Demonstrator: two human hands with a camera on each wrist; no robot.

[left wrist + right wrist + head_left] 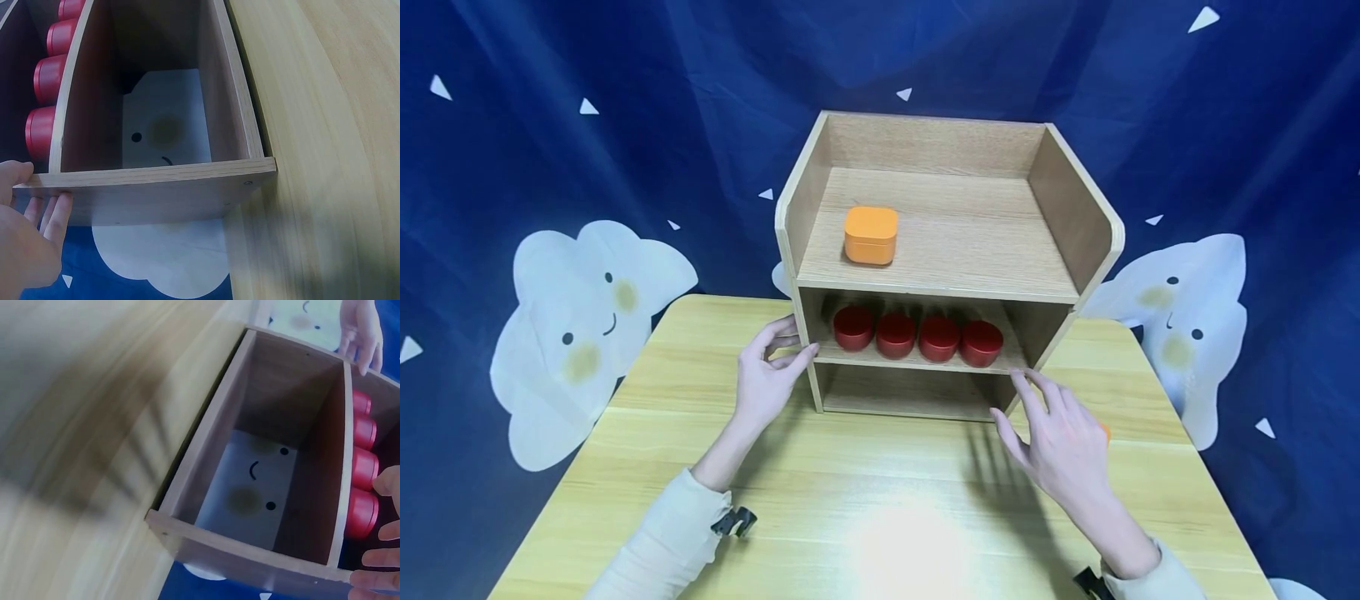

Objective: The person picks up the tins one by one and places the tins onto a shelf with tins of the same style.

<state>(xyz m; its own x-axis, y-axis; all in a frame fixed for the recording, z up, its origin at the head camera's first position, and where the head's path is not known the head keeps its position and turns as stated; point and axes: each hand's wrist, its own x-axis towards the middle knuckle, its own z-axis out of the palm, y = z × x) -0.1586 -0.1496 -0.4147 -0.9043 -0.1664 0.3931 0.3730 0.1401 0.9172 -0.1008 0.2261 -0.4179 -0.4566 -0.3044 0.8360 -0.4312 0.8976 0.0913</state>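
Observation:
A small wooden shelf unit (940,287) stands on the table, with a top tray and two compartments below. My left hand (767,375) holds its left side panel, thumb on the front edge and fingers along the outer face, as the left wrist view (28,231) also shows. Several round red tins (896,335) sit in a row on the middle shelf. By the lower right front corner, my right hand (1060,437) has its fingers spread, fingertips right at the panel's edge. An orange lidded box (871,236) rests on the top tray, toward the left.
The light wooden table (647,467) extends around the unit. A bit of an orange thing (1107,432) shows behind my right hand, mostly hidden. A dark blue curtain (625,50) with white clouds and triangles hangs behind. The bottom compartment (902,390) lies under the tins.

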